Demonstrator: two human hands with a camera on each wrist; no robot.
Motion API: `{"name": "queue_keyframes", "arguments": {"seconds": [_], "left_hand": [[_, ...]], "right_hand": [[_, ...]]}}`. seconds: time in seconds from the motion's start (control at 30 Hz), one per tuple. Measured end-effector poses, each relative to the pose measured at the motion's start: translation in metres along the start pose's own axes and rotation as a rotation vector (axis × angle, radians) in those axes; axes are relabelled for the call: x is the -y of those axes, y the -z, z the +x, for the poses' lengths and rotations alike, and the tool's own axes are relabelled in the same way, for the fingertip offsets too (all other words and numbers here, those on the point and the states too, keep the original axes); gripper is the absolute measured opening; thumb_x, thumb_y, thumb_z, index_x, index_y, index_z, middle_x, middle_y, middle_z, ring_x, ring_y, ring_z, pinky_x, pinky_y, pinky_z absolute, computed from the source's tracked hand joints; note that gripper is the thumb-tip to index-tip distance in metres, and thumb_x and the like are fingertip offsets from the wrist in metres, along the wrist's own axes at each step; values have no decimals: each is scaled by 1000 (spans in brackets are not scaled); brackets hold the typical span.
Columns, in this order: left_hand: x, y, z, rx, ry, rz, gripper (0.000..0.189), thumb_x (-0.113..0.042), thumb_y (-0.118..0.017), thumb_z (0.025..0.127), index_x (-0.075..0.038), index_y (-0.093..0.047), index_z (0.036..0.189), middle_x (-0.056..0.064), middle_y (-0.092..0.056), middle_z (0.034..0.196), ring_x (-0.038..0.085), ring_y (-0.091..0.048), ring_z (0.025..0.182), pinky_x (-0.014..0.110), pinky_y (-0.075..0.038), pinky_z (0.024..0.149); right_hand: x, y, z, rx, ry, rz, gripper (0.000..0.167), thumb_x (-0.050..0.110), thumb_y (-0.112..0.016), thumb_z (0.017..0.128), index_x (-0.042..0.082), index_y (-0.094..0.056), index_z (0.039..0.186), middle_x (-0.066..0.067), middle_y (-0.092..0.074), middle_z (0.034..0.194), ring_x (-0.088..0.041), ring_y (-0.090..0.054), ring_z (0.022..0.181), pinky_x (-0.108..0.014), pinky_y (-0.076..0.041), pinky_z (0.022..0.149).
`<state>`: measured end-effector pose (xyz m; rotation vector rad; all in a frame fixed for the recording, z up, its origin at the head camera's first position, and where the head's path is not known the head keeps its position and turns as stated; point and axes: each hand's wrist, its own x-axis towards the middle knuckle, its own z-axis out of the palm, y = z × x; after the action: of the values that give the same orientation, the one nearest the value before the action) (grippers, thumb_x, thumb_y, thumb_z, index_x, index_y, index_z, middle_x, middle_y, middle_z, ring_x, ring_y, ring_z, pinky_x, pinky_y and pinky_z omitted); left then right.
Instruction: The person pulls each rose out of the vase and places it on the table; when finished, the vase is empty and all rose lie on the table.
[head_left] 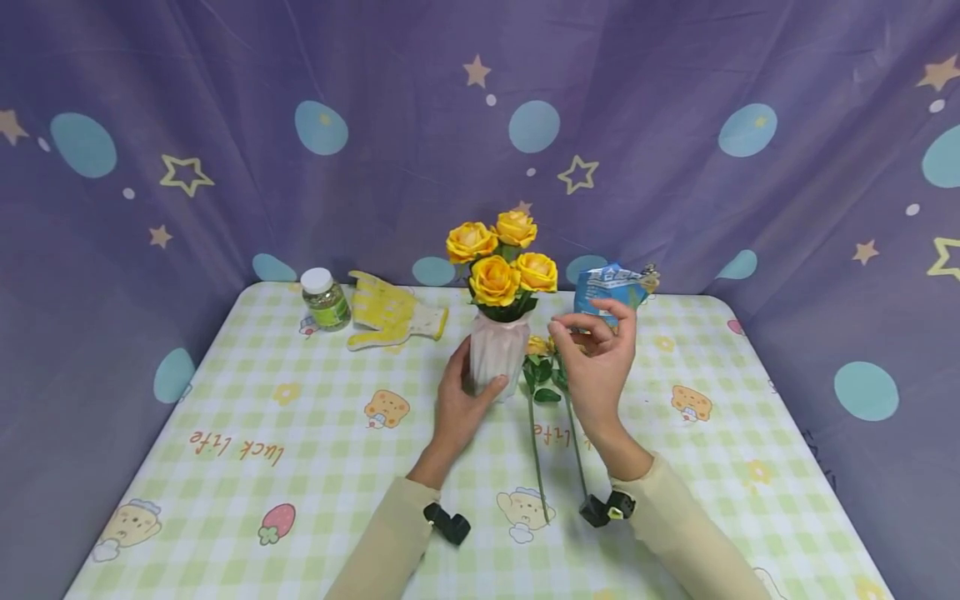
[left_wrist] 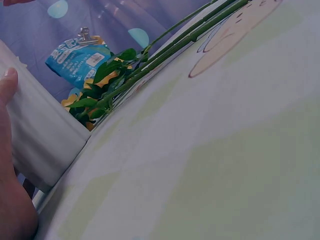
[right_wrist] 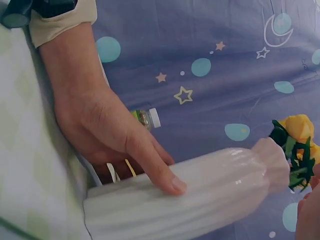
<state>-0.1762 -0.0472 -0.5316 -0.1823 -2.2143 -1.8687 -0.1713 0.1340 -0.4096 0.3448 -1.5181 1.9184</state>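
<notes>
A pale pinkish-white ribbed vase (head_left: pixel 497 354) stands upright on the table, and several yellow artificial roses (head_left: pixel 495 279) with dark green leaves fill its mouth. My left hand (head_left: pixel 463 404) grips the vase low on its left side, thumb across the front; the right wrist view shows this hand (right_wrist: pixel 115 125) against the vase (right_wrist: pixel 185 200). To the right of the vase, my right hand (head_left: pixel 600 367) is raised with loosely bent fingers and nothing visible between them. Beneath it, two more yellow roses with long green stems (head_left: pixel 537 450) lie on the table, their blooms partly hidden by this hand.
A blue packet (head_left: pixel 611 287) with a metal clip stands at the back right. Behind the vase to the left are a yellow and white glove (head_left: pixel 390 312) and a white-lidded jar (head_left: pixel 326 302). The checked tablecloth (head_left: pixel 330 500) ends at a purple curtain (head_left: pixel 405 167).
</notes>
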Motion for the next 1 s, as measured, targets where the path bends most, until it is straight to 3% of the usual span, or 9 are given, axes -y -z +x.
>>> {"name": "queue_keyframes", "arguments": {"seconds": [0.3, 0.57, 0.77, 1.0], "left_hand": [[-1, -1, 0, -5, 10, -8, 85, -18, -88, 97, -8, -44, 169, 17, -52, 167, 36, -52, 152, 58, -39, 126], [-1, -1, 1, -2, 23, -12, 86, -18, -88, 97, -7, -44, 169, 18, -53, 165, 36, -54, 149, 58, -40, 124], [0, -1, 1, -5, 31, -6, 86, -19, -89, 96, -5, -44, 169, 20, -53, 165, 38, -53, 149, 58, -40, 124], [1, -1, 1, -8, 29, 3, 86, -23, -88, 97, -6, -44, 169, 19, -52, 166, 38, -53, 149, 60, -40, 124]], "right_hand": [[-12, -22, -2, -52, -29, -14, 46, -3, -82, 95, 7, -56, 132, -4, -84, 100, -20, -75, 85, -28, -59, 79], [-16, -38, 1, -90, -56, -24, 53, -2, -85, 93, 2, -54, 136, -12, -81, 100, -21, -73, 87, -29, -58, 79], [-20, -45, 4, -124, -70, -39, 54, 4, -87, 92, 7, -56, 135, -1, -80, 93, -18, -72, 82, -28, -56, 76], [-20, -49, 6, -115, -85, -64, 61, 5, -86, 93, -8, -51, 140, 7, -80, 87, -18, -70, 79, -28, -54, 74]]}}
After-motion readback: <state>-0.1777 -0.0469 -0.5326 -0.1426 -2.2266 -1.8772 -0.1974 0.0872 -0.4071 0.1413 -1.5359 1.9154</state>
